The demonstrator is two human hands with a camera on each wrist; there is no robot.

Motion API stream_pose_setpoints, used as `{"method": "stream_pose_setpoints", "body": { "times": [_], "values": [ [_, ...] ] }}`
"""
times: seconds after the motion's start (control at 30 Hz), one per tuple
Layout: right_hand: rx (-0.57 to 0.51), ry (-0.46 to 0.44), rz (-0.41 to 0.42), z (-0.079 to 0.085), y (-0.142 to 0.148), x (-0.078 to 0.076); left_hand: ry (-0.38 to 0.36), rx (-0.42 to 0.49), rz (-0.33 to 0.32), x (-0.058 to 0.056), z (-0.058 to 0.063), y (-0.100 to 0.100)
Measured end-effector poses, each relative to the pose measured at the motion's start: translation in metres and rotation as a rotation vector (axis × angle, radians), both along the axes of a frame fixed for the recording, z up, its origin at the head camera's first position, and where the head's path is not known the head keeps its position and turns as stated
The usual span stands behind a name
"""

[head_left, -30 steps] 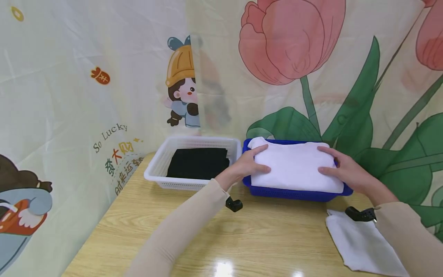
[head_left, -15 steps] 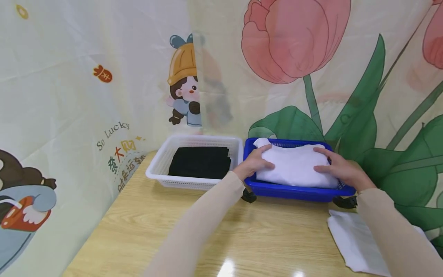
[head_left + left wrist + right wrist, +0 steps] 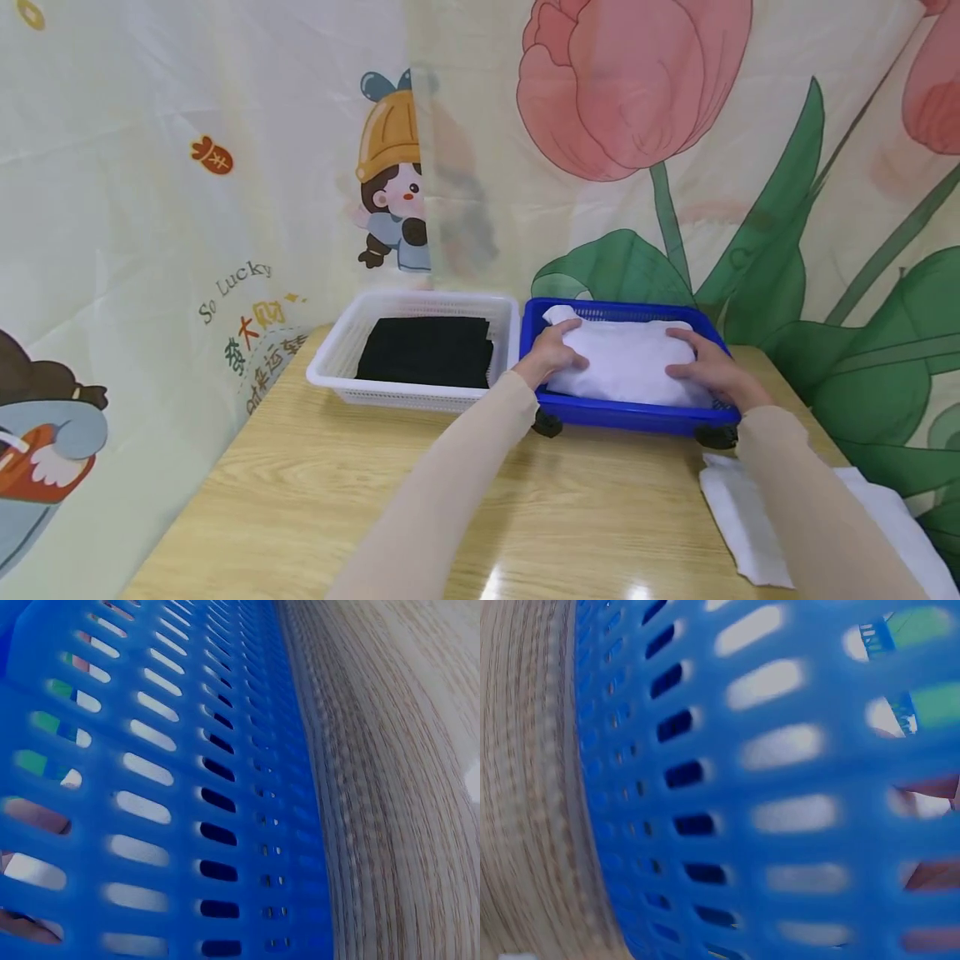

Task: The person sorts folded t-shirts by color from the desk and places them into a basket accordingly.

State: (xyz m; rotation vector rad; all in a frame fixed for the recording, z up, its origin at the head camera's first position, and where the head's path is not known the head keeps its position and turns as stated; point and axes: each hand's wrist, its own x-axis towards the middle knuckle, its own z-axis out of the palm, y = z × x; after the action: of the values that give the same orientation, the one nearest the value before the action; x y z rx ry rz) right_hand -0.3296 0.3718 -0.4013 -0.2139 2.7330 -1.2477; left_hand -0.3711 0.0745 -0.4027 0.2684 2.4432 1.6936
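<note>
A folded white garment (image 3: 626,358) lies inside the blue perforated basket (image 3: 622,412), low between its walls. My left hand (image 3: 551,354) grips its left end, thumb and fingers spread on the fabric. At the opposite end my right hand (image 3: 712,371) holds it the same way. Some fingers of both hands are hidden behind the cloth and the basket's walls. Both wrist views are filled by the basket's slotted side: the left wrist view shows its wall (image 3: 187,750), the right wrist view its wall (image 3: 727,780), with white fabric and bits of fingers behind the slots.
A white perforated basket (image 3: 337,384) holding folded black cloth (image 3: 423,350) stands left of the blue one. Another white cloth (image 3: 731,521) lies at the table's right side, partly under my right forearm. A printed curtain (image 3: 480,125) hangs behind the wooden table (image 3: 300,500).
Both hands have lowered the white garment from the blue basket's rim into it. The hands have come slightly closer together, and the basket's back rim has come into sight.
</note>
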Motion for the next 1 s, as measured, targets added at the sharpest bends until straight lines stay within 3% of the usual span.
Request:
{"method": "stream_pose_setpoints", "body": {
  "times": [0.23,0.7,1.0],
  "values": [
    [0.009,-0.017,-0.047,-0.009,-0.009,-0.007,-0.073,-0.024,0.061,-0.006,-0.004,-0.003],
    [0.029,-0.022,-0.069,-0.013,-0.005,-0.003,-0.056,-0.032,0.085,-0.006,-0.008,0.007],
    [0.042,-0.025,-0.06,-0.012,-0.007,-0.002,-0.109,-0.062,0.087,-0.008,-0.008,0.008]
  ]
}}
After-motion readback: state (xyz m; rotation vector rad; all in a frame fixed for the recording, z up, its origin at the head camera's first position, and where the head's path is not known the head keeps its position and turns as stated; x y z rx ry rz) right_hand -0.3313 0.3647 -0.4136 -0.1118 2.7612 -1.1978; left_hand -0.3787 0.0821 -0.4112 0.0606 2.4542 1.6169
